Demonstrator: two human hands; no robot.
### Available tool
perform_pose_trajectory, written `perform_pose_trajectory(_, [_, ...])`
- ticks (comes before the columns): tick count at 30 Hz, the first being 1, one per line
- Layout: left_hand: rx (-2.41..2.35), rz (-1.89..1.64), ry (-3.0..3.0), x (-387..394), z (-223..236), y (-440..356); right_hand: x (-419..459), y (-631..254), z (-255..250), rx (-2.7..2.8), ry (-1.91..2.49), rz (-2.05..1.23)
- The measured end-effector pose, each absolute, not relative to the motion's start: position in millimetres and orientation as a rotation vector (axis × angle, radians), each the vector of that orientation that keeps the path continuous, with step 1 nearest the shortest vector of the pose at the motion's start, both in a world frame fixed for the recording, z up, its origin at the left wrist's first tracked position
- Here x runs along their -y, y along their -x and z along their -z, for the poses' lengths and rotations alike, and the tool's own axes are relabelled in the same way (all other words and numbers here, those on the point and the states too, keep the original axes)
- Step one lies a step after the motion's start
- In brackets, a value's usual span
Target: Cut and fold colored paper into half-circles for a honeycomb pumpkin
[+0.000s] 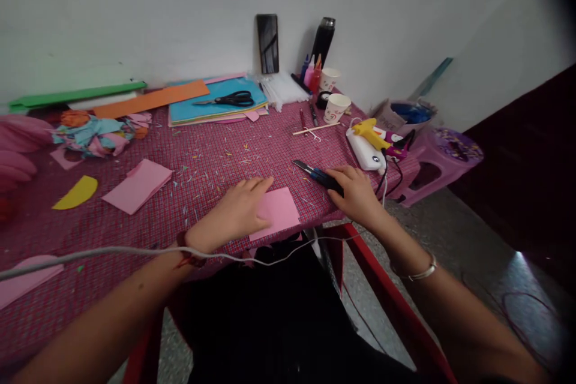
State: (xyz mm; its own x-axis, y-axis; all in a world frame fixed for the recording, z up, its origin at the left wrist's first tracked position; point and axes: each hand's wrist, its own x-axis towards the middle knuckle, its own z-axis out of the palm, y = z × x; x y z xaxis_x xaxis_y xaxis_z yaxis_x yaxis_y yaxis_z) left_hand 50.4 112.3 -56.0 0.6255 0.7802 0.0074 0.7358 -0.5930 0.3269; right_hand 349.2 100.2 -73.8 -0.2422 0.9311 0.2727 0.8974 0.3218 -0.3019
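My left hand (238, 210) lies on the left part of a pink paper piece (282, 209) near the table's front edge, thumb and fingers apart. In my right hand (357, 192) is the handle of a utility knife (320, 177), gripped at its rear end. The knife lies low over the cloth, and its blade points left and away from me. Another small stack of pink paper (138, 186) rests to the left, beside a yellow half-round paper piece (77, 193).
Black scissors (234, 99) lie on coloured sheets (180, 113) at the back. A phone (268, 43) leans on the wall. Paper cups (336, 109), a yellow glue gun (371, 132) and a white power strip (366, 153) are at right. A white cable (135, 249) crosses in front.
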Motion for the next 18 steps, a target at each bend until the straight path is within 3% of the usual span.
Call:
perform_pose_trajectory(12, [-1.317,-0.101,-2.253,-131.7,53.7,-60.5,-122.4,-274.9,69.9,2.152,1.128,-0.715])
perform_pose_trajectory(18, [-1.255,-0.219,-2.156,-111.9,22.8,-41.5,-121.7,-259.1,67.1,1.92,0.932,-1.153])
